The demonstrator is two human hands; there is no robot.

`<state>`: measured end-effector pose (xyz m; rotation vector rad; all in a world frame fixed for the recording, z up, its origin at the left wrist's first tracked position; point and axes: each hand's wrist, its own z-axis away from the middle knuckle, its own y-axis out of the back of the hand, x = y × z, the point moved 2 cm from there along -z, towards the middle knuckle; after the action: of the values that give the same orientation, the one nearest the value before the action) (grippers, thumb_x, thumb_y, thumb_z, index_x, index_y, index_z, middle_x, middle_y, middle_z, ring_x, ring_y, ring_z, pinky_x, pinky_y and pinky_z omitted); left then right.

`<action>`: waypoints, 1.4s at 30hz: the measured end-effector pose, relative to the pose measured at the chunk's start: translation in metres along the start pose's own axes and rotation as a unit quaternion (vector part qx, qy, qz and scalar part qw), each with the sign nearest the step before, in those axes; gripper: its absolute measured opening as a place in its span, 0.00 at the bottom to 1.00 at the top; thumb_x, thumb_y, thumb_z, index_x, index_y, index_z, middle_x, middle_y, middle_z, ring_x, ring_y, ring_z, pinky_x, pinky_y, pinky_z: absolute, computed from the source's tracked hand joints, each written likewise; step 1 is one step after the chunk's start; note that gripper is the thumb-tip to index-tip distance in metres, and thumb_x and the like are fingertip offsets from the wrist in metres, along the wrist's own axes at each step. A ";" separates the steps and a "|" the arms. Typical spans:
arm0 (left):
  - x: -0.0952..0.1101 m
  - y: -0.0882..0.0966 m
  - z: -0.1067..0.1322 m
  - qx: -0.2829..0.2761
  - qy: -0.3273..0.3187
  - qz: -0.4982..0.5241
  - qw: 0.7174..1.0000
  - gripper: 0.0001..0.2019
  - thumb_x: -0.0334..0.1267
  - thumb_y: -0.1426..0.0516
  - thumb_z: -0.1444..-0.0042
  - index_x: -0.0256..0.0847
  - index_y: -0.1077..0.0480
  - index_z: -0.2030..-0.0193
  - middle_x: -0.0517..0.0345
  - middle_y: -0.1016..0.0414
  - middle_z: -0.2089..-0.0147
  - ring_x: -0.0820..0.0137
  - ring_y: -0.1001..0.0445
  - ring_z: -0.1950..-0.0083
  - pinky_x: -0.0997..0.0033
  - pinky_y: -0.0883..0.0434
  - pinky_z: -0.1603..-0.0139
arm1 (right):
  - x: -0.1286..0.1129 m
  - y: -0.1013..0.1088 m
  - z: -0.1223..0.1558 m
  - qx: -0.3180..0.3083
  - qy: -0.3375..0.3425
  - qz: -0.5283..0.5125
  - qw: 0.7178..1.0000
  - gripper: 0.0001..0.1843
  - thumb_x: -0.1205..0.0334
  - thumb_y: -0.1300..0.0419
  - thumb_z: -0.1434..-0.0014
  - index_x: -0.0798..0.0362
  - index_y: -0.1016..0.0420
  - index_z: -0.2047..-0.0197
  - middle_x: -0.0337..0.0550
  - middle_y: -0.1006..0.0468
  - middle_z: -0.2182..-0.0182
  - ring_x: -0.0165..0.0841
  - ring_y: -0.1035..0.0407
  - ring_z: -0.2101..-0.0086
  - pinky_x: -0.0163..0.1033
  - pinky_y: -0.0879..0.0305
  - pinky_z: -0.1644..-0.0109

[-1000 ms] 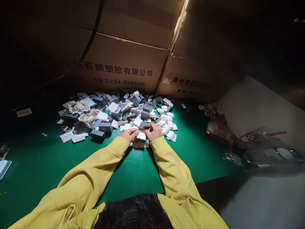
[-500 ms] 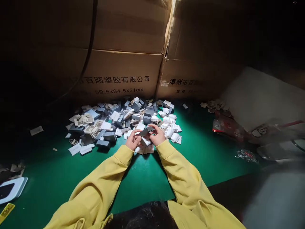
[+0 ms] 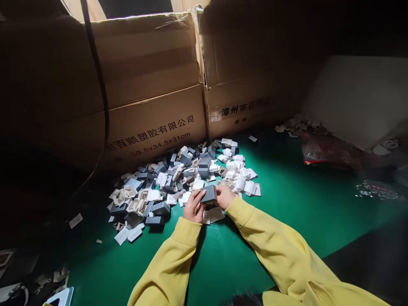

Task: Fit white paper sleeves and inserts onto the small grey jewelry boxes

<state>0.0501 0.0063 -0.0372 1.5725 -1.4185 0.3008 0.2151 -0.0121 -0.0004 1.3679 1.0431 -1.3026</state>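
Note:
Both of my hands, in yellow sleeves, meet over the green table at the near edge of a pile of small grey boxes and white card pieces. My left hand and my right hand are closed on the two ends of one small grey box, held just above the table. A few white card pieces lie directly under my hands.
Two large brown cardboard cartons with printed text stand behind the pile. A black cable hangs over the left carton. Plastic-wrapped packages lie at the right. Scraps and a white object sit at the lower left.
A flat grey piece held between my hands is now a squared-up grey box. The view has shifted, so the pile and hands appear lower and further right.

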 end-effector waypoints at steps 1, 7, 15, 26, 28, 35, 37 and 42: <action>0.003 0.000 0.000 0.008 0.000 -0.013 1.000 0.19 0.42 0.49 0.35 0.41 0.28 0.42 0.42 0.29 0.41 0.56 0.31 0.39 0.51 0.32 0.38 | -0.001 0.000 0.000 -0.014 -0.017 -0.003 1.000 0.04 0.65 0.37 0.59 0.54 0.28 0.81 0.35 0.32 0.85 0.30 0.36 0.79 0.36 0.36 0.76; 0.010 0.004 -0.004 0.019 0.017 -0.044 0.999 0.19 0.41 0.49 0.35 0.40 0.27 0.42 0.41 0.30 0.42 0.57 0.31 0.39 0.54 0.32 0.38 | 0.002 0.001 0.004 -0.001 -0.064 0.032 0.997 0.07 0.71 0.44 0.57 0.51 0.31 0.73 0.32 0.32 0.83 0.28 0.37 0.82 0.35 0.37 0.78; 0.008 0.005 -0.007 0.017 0.052 0.002 0.998 0.24 0.52 0.48 0.37 0.43 0.29 0.40 0.42 0.28 0.45 0.57 0.30 0.41 0.54 0.29 0.42 | 0.001 0.000 -0.003 -0.107 0.062 -0.006 0.992 0.23 0.63 0.34 0.58 0.53 0.25 0.55 0.39 0.23 0.69 0.30 0.31 0.71 0.36 0.31 0.68; 0.039 -0.035 -0.046 0.065 -0.060 -0.063 0.994 0.20 0.40 0.48 0.36 0.44 0.29 0.40 0.44 0.31 0.46 0.59 0.29 0.44 0.55 0.28 0.43 | -0.026 0.057 -0.012 -0.012 0.147 0.132 0.980 0.16 0.68 0.42 0.56 0.56 0.22 0.62 0.42 0.22 0.69 0.33 0.31 0.68 0.37 0.33 0.61; 0.048 -0.054 -0.065 0.056 -0.060 -0.058 0.995 0.21 0.39 0.48 0.37 0.44 0.30 0.38 0.43 0.33 0.44 0.60 0.29 0.44 0.58 0.26 0.46 | -0.029 0.075 -0.015 0.071 0.155 0.176 0.969 0.15 0.66 0.43 0.55 0.55 0.22 0.62 0.43 0.22 0.68 0.34 0.32 0.67 0.38 0.33 0.59; 0.072 -0.123 -0.119 -0.004 -0.093 -0.090 0.992 0.22 0.35 0.49 0.37 0.40 0.31 0.37 0.41 0.33 0.45 0.58 0.30 0.47 0.54 0.28 0.45 | -0.009 0.145 -0.028 0.299 0.117 0.270 0.908 0.17 0.62 0.44 0.51 0.55 0.23 0.58 0.49 0.22 0.61 0.40 0.29 0.60 0.43 0.32 0.51; 0.076 -0.136 -0.125 -0.011 -0.094 -0.121 0.988 0.22 0.32 0.48 0.38 0.42 0.30 0.38 0.40 0.33 0.45 0.55 0.31 0.45 0.48 0.31 0.43 | -0.002 0.160 -0.029 0.336 0.103 0.302 0.886 0.19 0.65 0.45 0.51 0.57 0.24 0.56 0.53 0.23 0.56 0.42 0.30 0.55 0.45 0.34 0.47; 0.086 -0.156 -0.133 -0.071 -0.056 -0.176 0.980 0.25 0.28 0.47 0.40 0.49 0.33 0.36 0.42 0.34 0.40 0.53 0.36 0.37 0.48 0.35 0.39 | 0.011 0.167 -0.027 0.336 0.015 0.377 0.863 0.24 0.72 0.48 0.48 0.59 0.28 0.47 0.61 0.30 0.45 0.49 0.37 0.46 0.54 0.40 0.41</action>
<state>0.2643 0.0323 0.0175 1.7053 -1.1872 -0.0994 0.3842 -0.0180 0.0008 2.0348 -0.0363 -1.0441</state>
